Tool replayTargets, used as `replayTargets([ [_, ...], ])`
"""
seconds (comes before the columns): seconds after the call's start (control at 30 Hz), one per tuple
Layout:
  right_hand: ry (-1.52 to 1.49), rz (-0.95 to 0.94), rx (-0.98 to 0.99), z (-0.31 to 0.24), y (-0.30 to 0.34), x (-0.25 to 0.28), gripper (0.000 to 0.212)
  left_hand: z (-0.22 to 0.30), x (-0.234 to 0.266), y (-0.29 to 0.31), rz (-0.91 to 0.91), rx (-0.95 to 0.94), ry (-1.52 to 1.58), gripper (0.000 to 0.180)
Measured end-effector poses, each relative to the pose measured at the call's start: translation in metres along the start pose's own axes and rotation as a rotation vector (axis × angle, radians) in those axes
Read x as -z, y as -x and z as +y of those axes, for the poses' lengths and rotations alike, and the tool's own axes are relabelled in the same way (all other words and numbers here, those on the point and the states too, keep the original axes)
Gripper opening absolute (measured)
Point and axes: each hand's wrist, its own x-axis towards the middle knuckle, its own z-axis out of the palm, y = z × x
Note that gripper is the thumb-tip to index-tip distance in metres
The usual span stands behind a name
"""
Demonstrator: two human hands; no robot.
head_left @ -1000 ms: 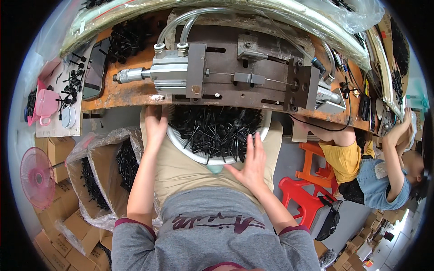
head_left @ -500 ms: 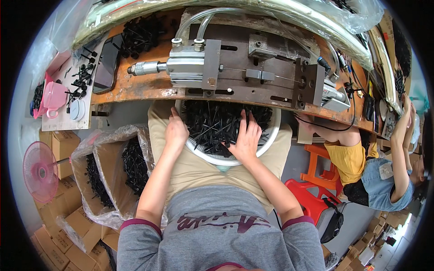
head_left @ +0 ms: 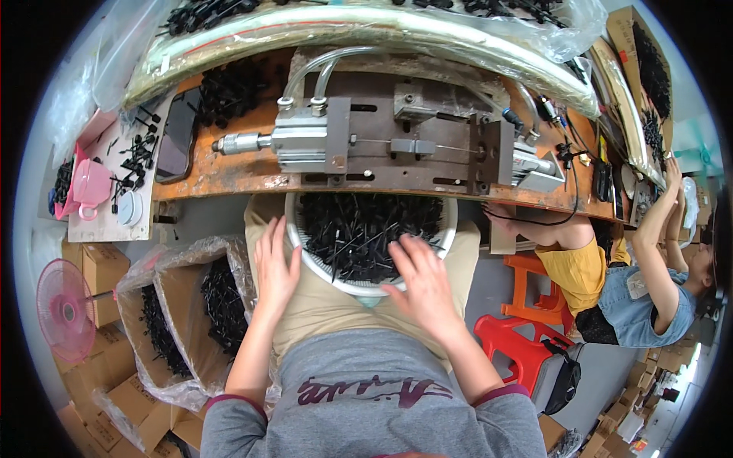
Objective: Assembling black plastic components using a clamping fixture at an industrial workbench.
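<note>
A round white basket (head_left: 314,272) rests across my lap, filled with slim black plastic parts (head_left: 355,233) that have thin stems. Fingers apart and holding nothing, my left hand (head_left: 276,263) is beside the basket's left rim. My right hand (head_left: 418,278) is over the front right rim, its fingers loosely spread above the black parts, and nothing shows in its grasp. The bench edge overhangs the far side of the basket.
On the wooden bench stands a metal fixture (head_left: 416,166) with pneumatic cylinders. Plastic-lined cartons (head_left: 183,305) of black parts and a pink fan (head_left: 67,309) are at left. A co-worker (head_left: 637,286) sits at right, near a red stool (head_left: 508,343).
My right hand has drawn back from among the black parts toward the front rim. My left hand has come off the left rim, toward me. The whole view has tilted slightly upward.
</note>
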Motion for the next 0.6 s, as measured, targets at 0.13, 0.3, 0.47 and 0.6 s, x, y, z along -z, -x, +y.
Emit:
replayTargets([
  [0.13, -0.850, 0.195, 0.397, -0.070, -0.012, 0.079, 0.052, 0.036, 0.006, 0.015, 0.004, -0.181, 0.059, 0.057],
  [0.3, -1.485, 0.442, 0.689, -0.111, -0.010, 0.131, 0.047, 0.085, 0.015, 0.013, -0.055, -0.350, 0.201, 0.055],
  [0.47, -1.586, 0.664, 0.736, -0.134, -0.007, 0.153, 0.042, 0.101, 0.014, 0.020, -0.160, -0.498, 0.310, 0.053],
  [0.6, -1.559, 0.795, 0.753, -0.146, -0.004, 0.168, 0.040, 0.102, 0.012, 0.018, -0.219, -0.553, 0.333, 0.054],
])
